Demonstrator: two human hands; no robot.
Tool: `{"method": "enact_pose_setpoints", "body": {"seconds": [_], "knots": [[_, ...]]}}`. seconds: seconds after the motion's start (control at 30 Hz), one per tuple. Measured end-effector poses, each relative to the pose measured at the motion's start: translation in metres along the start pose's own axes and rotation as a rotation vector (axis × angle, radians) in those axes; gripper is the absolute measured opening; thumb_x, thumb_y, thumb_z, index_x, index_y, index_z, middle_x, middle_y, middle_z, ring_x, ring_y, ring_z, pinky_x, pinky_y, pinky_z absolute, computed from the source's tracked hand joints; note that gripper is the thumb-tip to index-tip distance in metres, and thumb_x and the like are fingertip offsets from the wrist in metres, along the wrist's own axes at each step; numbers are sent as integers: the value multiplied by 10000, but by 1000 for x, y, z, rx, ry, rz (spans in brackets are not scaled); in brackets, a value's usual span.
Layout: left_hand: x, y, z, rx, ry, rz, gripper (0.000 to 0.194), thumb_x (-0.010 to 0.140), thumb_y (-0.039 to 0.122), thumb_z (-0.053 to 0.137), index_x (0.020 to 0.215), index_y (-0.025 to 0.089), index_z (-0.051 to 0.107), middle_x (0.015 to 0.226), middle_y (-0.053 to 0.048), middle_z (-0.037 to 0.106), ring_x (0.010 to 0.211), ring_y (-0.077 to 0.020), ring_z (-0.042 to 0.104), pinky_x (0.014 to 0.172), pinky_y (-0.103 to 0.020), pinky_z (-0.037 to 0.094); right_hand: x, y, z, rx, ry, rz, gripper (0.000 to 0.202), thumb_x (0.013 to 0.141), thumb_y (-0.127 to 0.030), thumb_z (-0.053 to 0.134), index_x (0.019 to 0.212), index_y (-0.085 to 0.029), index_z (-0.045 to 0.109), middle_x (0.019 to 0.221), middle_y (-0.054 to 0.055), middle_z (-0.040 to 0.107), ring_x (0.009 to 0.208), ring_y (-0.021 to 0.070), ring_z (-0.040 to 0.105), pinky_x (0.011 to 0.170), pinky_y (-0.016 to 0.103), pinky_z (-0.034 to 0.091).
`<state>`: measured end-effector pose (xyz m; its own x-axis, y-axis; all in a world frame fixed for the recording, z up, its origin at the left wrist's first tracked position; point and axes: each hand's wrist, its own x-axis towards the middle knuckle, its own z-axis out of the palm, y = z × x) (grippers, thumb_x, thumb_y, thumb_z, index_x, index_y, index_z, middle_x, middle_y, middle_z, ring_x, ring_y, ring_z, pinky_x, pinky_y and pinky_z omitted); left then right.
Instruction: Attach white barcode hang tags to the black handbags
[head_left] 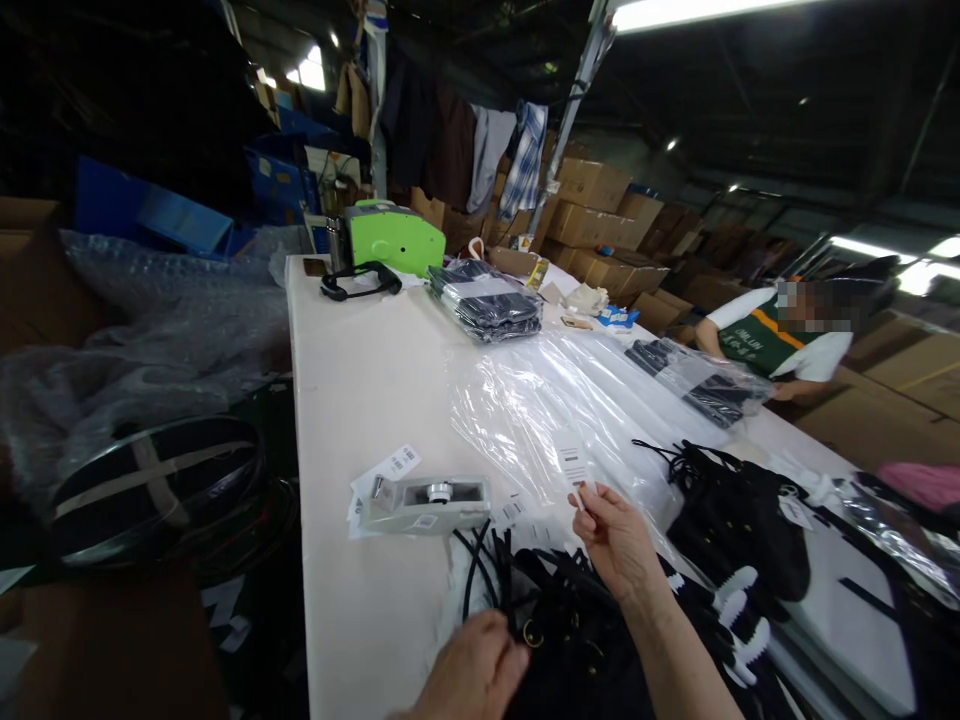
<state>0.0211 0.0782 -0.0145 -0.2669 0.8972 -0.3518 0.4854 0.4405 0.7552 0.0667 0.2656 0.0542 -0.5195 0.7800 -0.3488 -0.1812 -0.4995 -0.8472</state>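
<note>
Pinched between the thumb and fingers of my right hand (pixel 611 535) is a white printed label (pixel 571 462), held up over the clear plastic bags. My left hand (pixel 476 668) is low at the front, slightly blurred, its fingers curled at the edge of a black fabric item (pixel 559 640). Whatever those fingers hold is hidden. Gold-coloured eyelets and loose black cords (pixel 484 570) show on the black fabric. Just beyond the cords stands a grey tape dispenser (pixel 431 503), with white label sheets (pixel 397 462) partly under it.
Clear plastic bags (pixel 517 400) spread across the white table (pixel 360 380). Bagged dark goods (pixel 487 300) are stacked at the back, near a green machine (pixel 397 240). More black items (pixel 739 510) and white hangers (pixel 750 640) lie right. A person (pixel 780 335) works across the table.
</note>
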Motion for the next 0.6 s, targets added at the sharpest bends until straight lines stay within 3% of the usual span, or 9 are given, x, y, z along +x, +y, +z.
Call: {"method": "enact_pose_setpoints", "body": {"seconds": [0.13,0.27,0.37,0.43,0.5,0.6], "knots": [[51,7,-21,-131,262,82,326,782,179,407,1086,133,514,1124,-83,531,981,-170,494,912,-313,385,-13,-8,3,58,-39,-27,291,469,-224,789,618,-119,562,570,-11,566,386,-10,338,358,105,275],[81,30,-32,-306,277,300,532,698,120,472,1224,180,422,1327,-65,375,988,-145,503,914,-300,400,-27,-22,9,98,-89,-15,271,495,-204,774,618,-128,545,561,-35,546,375,-24,300,361,96,272],[86,49,-34,-375,190,386,328,690,130,498,999,173,598,1220,-49,498,994,-149,514,879,-279,415,-38,-31,9,157,-81,-2,263,492,-174,765,612,-124,536,571,-43,540,369,-32,285,356,91,277],[85,59,-33,-463,38,354,206,693,147,488,843,144,629,1063,-52,595,738,-114,579,692,-249,468,-45,-36,5,223,-73,-11,256,503,-153,751,626,-120,530,586,-49,531,369,-38,284,353,83,281],[82,65,-32,-623,-145,286,216,691,159,464,854,122,601,845,-33,642,451,-57,497,460,-197,402,-53,-42,-2,289,-78,-26,236,541,-135,725,653,-122,518,600,-57,513,373,-40,297,354,75,288],[74,72,-32,-827,-306,247,203,665,189,482,817,97,580,535,32,565,325,-33,391,355,-153,274,-68,-49,-19,378,-49,-63,197,602,-110,674,683,-130,496,622,-60,492,377,-38,317,351,73,304]]}}
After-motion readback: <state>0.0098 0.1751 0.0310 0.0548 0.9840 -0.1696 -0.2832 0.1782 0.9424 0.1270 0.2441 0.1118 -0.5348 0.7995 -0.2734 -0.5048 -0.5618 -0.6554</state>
